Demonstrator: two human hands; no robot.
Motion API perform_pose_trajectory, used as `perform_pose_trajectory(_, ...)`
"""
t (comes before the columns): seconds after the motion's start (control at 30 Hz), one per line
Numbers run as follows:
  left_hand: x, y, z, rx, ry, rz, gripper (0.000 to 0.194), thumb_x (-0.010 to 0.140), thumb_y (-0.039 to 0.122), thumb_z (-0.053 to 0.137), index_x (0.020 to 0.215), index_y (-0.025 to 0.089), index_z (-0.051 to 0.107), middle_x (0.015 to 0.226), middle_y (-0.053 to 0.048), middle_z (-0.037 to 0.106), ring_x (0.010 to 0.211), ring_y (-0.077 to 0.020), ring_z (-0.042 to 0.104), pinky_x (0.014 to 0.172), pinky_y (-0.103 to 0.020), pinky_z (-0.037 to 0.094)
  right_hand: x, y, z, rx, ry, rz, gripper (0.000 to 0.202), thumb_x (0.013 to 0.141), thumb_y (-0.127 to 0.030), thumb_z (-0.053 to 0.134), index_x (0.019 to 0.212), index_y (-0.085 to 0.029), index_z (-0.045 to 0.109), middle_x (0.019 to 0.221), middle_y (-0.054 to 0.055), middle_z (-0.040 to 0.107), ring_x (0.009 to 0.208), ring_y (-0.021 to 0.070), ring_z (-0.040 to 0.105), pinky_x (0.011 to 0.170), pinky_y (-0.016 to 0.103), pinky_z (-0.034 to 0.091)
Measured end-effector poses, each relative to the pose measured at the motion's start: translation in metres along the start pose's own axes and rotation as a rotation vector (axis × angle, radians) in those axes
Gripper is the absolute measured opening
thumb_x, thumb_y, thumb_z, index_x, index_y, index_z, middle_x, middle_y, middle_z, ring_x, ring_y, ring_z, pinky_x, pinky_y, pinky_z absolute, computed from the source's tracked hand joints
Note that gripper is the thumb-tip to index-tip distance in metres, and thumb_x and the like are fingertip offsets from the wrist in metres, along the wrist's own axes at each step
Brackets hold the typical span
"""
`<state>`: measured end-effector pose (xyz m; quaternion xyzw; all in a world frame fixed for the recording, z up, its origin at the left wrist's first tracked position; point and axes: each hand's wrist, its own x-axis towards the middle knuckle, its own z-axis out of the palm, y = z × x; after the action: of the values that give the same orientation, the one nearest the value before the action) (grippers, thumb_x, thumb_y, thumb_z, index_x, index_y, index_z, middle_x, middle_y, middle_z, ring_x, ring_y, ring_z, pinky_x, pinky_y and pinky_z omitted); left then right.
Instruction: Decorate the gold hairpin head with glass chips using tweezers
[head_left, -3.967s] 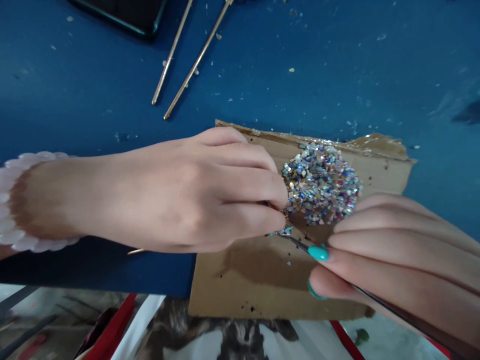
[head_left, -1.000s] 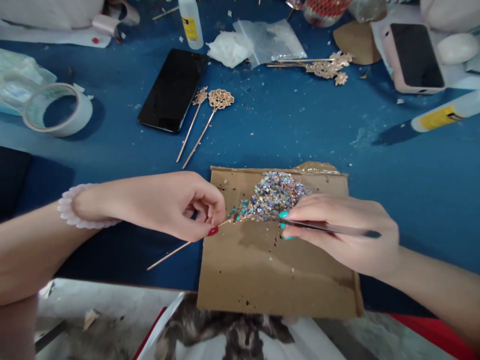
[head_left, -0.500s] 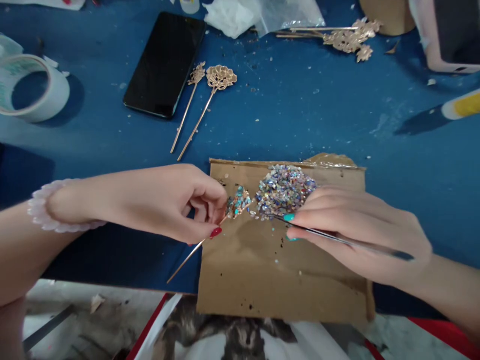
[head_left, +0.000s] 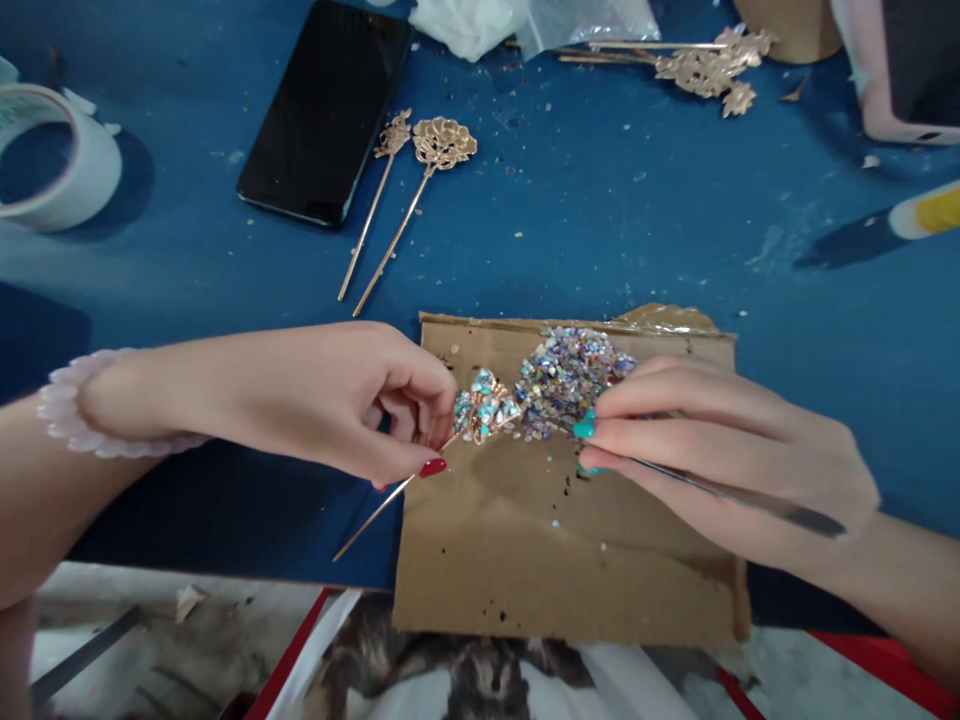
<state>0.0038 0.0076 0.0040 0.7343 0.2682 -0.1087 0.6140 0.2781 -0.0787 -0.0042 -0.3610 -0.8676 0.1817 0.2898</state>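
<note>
My left hand pinches a gold hairpin just below its ornamental head, which is covered in turquoise and pale stone chips. The long pin slants down to the left, past the cardboard's edge. In my right hand is a pair of metal tweezers, closed between thumb and fingers. Its tip is at the lower edge of a heap of multicoloured stone chips. The heap lies on a piece of brown cardboard, right beside the hairpin's head.
Two gold hairpins lie beyond my left hand, beside a black phone. A tape roll is at far left. More gold hairpins, a plastic bag and another phone lie along the back. A yellow-and-white tube is at right.
The hairpin's head has turned slightly, and its stones now face up more. My right hand has shifted a little, with its fingers higher on the tweezers. The whole view has moved slightly.
</note>
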Motion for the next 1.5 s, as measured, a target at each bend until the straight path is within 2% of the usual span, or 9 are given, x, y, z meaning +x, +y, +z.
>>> perform_pose_trajectory(0.27, 0.001, 0.002, -0.003, -0.117, -0.065, -0.067, 0.008, 0.086, 0.022, 0.063, 0.078, 0.021, 0.067, 0.064, 0.009, 0.071, 0.053, -0.0049, 0.065, 0.045, -0.007, 0.044, 0.002, 0.001, 0.004, 0.001, 0.031, -0.006, 0.008, 0.089, -0.011, 0.071, 0.090, -0.016, 0.066, 0.085, 0.002, 0.070, 0.075, 0.0119, 0.065, 0.072, 0.030, 0.059)
perform_pose_trajectory(0.37, 0.001, 0.003, -0.003, -0.144, -0.057, -0.092, 0.009, 0.086, 0.025, 0.064, 0.078, 0.021, 0.066, 0.063, 0.008, 0.072, 0.054, -0.0063, 0.068, 0.046, -0.008, 0.046, 0.001, 0.000, 0.002, 0.000, 0.035, 0.001, 0.007, 0.090, -0.011, 0.071, 0.091, -0.017, 0.066, 0.085, 0.002, 0.071, 0.075, 0.0122, 0.067, 0.072, 0.030, 0.060)
perform_pose_trajectory(0.57, 0.001, 0.004, -0.004, -0.154, -0.032, -0.090, 0.012, 0.085, 0.028, 0.065, 0.076, 0.020, 0.066, 0.061, 0.008, 0.071, 0.053, -0.0062, 0.068, 0.046, -0.007, 0.047, -0.001, 0.003, 0.006, 0.031, 0.127, 0.026, 0.011, 0.088, -0.012, 0.074, 0.089, -0.020, 0.066, 0.087, 0.000, 0.071, 0.075, 0.0104, 0.067, 0.075, 0.028, 0.061)
perform_pose_trajectory(0.83, 0.003, 0.005, -0.002, -0.209, -0.019, -0.095, 0.011, 0.083, 0.028, 0.067, 0.075, 0.020, 0.066, 0.058, 0.009, 0.069, 0.051, -0.0057, 0.066, 0.046, -0.008, 0.046, 0.001, 0.007, 0.006, 0.021, 0.124, -0.009, 0.012, 0.087, -0.010, 0.074, 0.088, -0.018, 0.064, 0.085, 0.002, 0.072, 0.080, 0.0097, 0.068, 0.081, 0.023, 0.059)
perform_pose_trajectory(1.07, 0.002, 0.001, -0.003, -0.222, -0.012, -0.091, 0.012, 0.083, 0.029, 0.067, 0.076, 0.019, 0.065, 0.059, 0.007, 0.068, 0.052, -0.0071, 0.067, 0.048, -0.010, 0.048, 0.000, 0.010, 0.003, 0.018, 0.099, 0.040, 0.015, 0.089, -0.010, 0.072, 0.091, -0.021, 0.062, 0.087, 0.002, 0.072, 0.082, 0.0126, 0.070, 0.080, 0.027, 0.061)
perform_pose_trajectory(1.27, 0.000, -0.003, -0.003, -0.269, -0.012, -0.058, 0.009, 0.083, 0.027, 0.069, 0.080, 0.019, 0.070, 0.063, 0.006, 0.068, 0.052, -0.0081, 0.067, 0.047, -0.012, 0.051, -0.002, 0.018, -0.003, 0.110, 0.037, -0.045, 0.008, 0.092, -0.015, 0.070, 0.093, -0.019, 0.064, 0.087, 0.003, 0.070, 0.079, 0.0130, 0.069, 0.077, 0.030, 0.061)
perform_pose_trajectory(1.5, -0.002, -0.008, -0.004, -0.261, -0.022, -0.053, 0.002, 0.084, 0.022, 0.070, 0.084, 0.020, 0.071, 0.065, 0.008, 0.068, 0.055, -0.0065, 0.068, 0.051, -0.011, 0.053, -0.004, 0.016, -0.005, 0.151, 0.000, -0.050, 0.006, 0.092, -0.014, 0.070, 0.091, -0.016, 0.064, 0.084, 0.004, 0.069, 0.078, 0.0123, 0.067, 0.074, 0.029, 0.060)
